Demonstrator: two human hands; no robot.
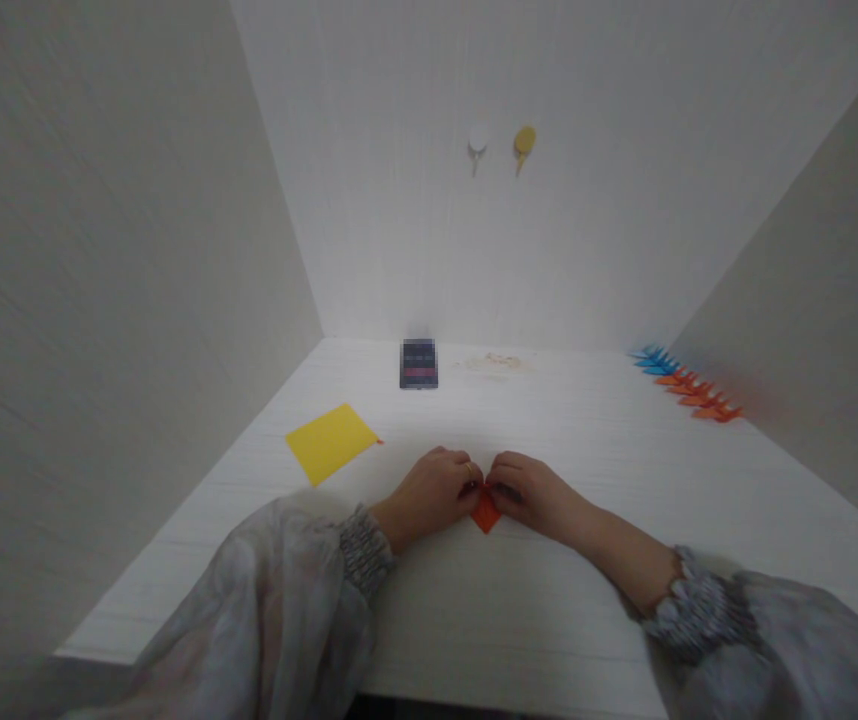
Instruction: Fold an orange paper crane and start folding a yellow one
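A small piece of orange-red origami paper (pixel 485 512) lies on the white table between my two hands, one pointed corner toward me. My left hand (pixel 436 488) is closed, its fingertips gripping the paper's left side. From the other side my right hand (pixel 528 487) pinches the paper's right edge with curled fingers. Both hands cover the paper's upper part, so its folds there are hidden. To the left of my left hand rests a stack or sheet of yellow paper (pixel 331 442), with a tiny orange tip showing at its right corner.
A row of folded blue paper figures (pixel 655 362) and orange paper figures (pixel 699 395) stands along the right wall. At the back is a dark, blurred rectangular object (pixel 418 364). A white hook (pixel 477 145) and a yellow hook (pixel 524 142) are on the back wall.
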